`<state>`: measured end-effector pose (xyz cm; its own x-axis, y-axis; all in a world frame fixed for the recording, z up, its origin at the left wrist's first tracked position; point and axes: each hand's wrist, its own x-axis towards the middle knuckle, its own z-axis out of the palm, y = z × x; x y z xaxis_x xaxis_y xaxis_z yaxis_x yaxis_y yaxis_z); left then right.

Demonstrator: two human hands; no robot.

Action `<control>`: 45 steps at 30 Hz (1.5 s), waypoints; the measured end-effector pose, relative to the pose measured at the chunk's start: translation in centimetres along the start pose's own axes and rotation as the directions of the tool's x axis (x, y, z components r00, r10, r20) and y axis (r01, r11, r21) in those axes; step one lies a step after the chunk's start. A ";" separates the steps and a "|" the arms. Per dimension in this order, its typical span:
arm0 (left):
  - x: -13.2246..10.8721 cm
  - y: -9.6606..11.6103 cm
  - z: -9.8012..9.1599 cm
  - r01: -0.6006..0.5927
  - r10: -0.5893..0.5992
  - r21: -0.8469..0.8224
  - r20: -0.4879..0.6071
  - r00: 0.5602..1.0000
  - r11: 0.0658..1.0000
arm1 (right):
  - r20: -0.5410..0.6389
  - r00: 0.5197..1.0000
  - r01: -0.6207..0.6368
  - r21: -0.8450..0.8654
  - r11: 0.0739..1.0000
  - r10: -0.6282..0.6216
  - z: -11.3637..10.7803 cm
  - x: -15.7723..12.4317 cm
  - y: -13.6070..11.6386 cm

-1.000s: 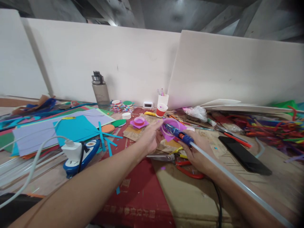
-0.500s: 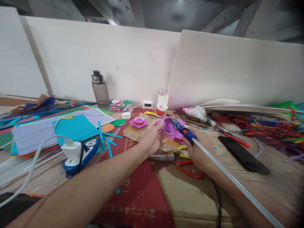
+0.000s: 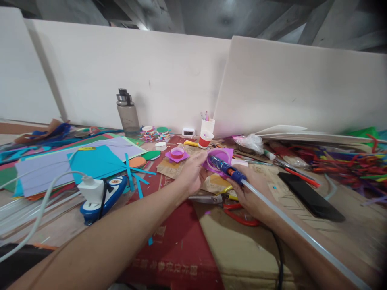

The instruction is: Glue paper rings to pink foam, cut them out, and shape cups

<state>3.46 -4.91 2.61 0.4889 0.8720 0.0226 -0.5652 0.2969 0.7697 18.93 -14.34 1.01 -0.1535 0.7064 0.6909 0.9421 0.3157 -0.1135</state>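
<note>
My left hand [image 3: 193, 173] pinches the left edge of a purple paper piece [image 3: 227, 155] that has a round paper-cup ring on it, its opening turned toward me. A blue hot glue gun [image 3: 231, 170] is gripped in my right hand [image 3: 252, 189], its nozzle pointing into the ring. From the gun's back end a long clear glue stick [image 3: 287, 223] runs down to the lower right. Below my hands lie scissors with red handles [image 3: 242, 217]. A second purple square with a red-banded cup ring [image 3: 177, 154] rests on the cardboard to the left.
At left are coloured paper sheets [image 3: 93, 163] and a blue power strip with a white plug [image 3: 104, 197]. A water bottle [image 3: 128, 117] and cups [image 3: 206, 139] stand near the white board. A black phone [image 3: 310, 196] and pipe cleaners [image 3: 347, 161] lie at right.
The held purple piece has tilted and turned so its ring faces me more. The glue gun's nozzle has shifted left and slightly down inside the ring.
</note>
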 end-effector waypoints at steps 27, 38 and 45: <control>-0.1 -0.2 0.5 0.001 -0.004 -0.065 -0.040 0.999 0.998 | 0.012 0.996 0.090 0.022 0.996 -0.090 -0.4 0.4 -0.2; -0.3 -0.4 0.6 -0.027 0.026 -0.039 -0.014 1.000 0.999 | -0.034 0.994 0.100 -0.095 0.990 -0.104 -0.5 0.7 -0.4; -0.7 -0.1 1.0 -0.013 0.012 -0.058 -0.024 1.000 0.998 | -0.080 0.994 0.060 -0.114 0.992 -0.070 -0.2 0.4 0.2</control>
<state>3.84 -5.89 3.21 0.4660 0.8847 0.0167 -0.6090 0.3070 0.7313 19.09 -14.13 1.42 -0.1945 0.6296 0.7522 0.9589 0.2835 0.0107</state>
